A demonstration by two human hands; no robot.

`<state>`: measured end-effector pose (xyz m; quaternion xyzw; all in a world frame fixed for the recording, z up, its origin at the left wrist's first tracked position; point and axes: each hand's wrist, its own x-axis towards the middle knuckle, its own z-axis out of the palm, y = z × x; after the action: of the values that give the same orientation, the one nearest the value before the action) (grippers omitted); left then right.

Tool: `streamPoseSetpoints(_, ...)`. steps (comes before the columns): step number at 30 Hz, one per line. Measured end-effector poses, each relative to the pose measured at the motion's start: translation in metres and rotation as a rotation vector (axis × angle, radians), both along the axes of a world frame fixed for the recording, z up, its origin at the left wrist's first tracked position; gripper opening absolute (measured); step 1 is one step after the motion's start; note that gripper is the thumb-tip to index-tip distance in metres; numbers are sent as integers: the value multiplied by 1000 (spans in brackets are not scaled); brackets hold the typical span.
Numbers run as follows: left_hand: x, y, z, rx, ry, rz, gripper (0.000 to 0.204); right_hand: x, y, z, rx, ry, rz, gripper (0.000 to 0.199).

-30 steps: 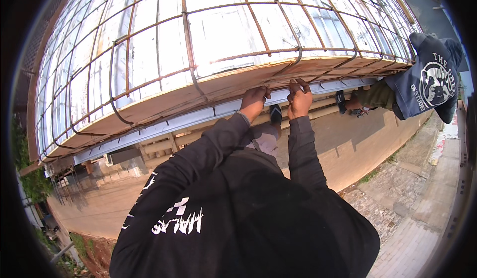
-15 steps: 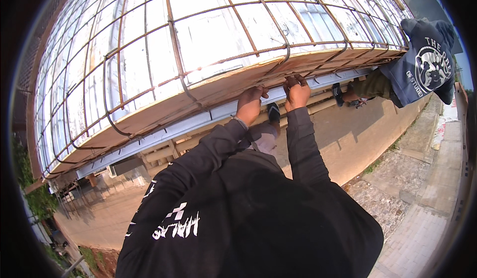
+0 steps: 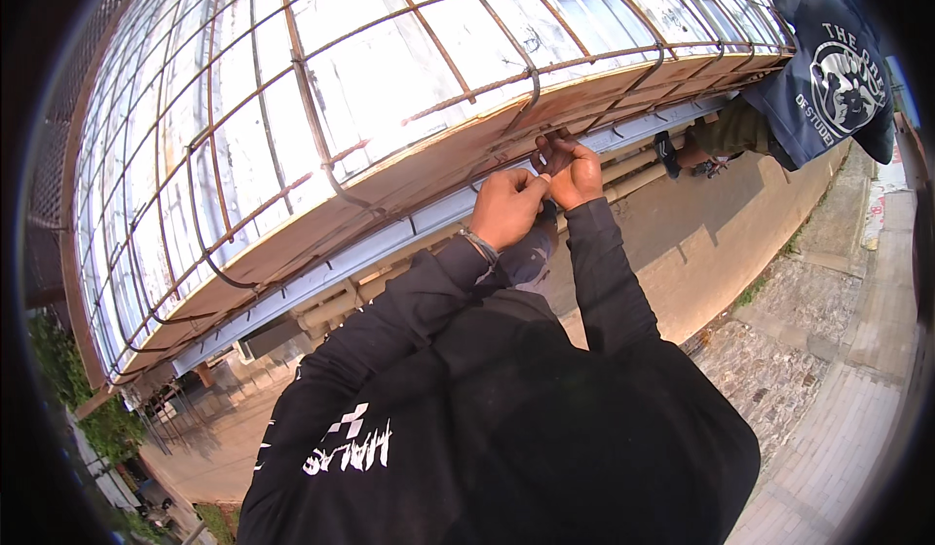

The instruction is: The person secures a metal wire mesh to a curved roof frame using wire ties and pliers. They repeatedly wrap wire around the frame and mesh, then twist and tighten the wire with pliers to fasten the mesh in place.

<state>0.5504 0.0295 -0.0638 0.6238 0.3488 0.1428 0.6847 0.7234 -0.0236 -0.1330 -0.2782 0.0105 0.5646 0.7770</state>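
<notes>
My left hand (image 3: 506, 211) is closed in a pinch, its thumb and fingertips against the palm side of my right hand (image 3: 573, 173). The right hand's fingers curl up toward the board edge; whatever lies between the two hands is too small to make out. Just above them runs the wooden side board (image 3: 419, 160) of a raised deck. A grid of rusty rebar (image 3: 302, 82) covers the pale sheet-metal deck (image 3: 380, 82), and its bent bar ends (image 3: 531, 92) hook down over the board near my hands.
A light blue metal beam (image 3: 360, 260) runs under the board, with tan pipes (image 3: 633, 170) below it. At the right, another person in a dark printed shirt (image 3: 828, 77) leans against the deck's edge. Far below lie bare ground (image 3: 682, 272) and a paved path (image 3: 828, 428).
My hands have come together, the left moving right toward the right hand. The right hand has turned its palm more into view. The whole view has shifted slightly.
</notes>
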Motion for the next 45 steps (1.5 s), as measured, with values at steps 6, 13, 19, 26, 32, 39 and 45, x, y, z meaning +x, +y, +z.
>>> streamPoseSetpoints(6, 38, 9, 0, 367, 176, 168, 35, 2, 11, -1, -140, -130, -116, 22)
streamPoseSetpoints(13, 50, 16, 3, -268, -3, 261, 30, 3, 32, -19, -4, -220, -310, 10)
streamPoseSetpoints(19, 53, 15, 10, -553, -130, 368, 27, 2, -14, -4, 187, -199, -63, 21)
streamPoseSetpoints(26, 60, 6, 33, -770, -194, 471, 24, 5, -18, -8, -151, -540, -17, 29)
streamPoseSetpoints(32, 61, 5, 33, -763, -254, 541, 19, -3, 17, -15, -29, -350, -125, 23)
streamPoseSetpoints(39, 71, 12, 24, -890, -193, 550, 15, -7, 7, -1, 70, -200, -21, 23)
streamPoseSetpoints(45, 83, 8, 38, -836, -39, 671, 17, -4, 18, -10, 41, -346, -198, 25)
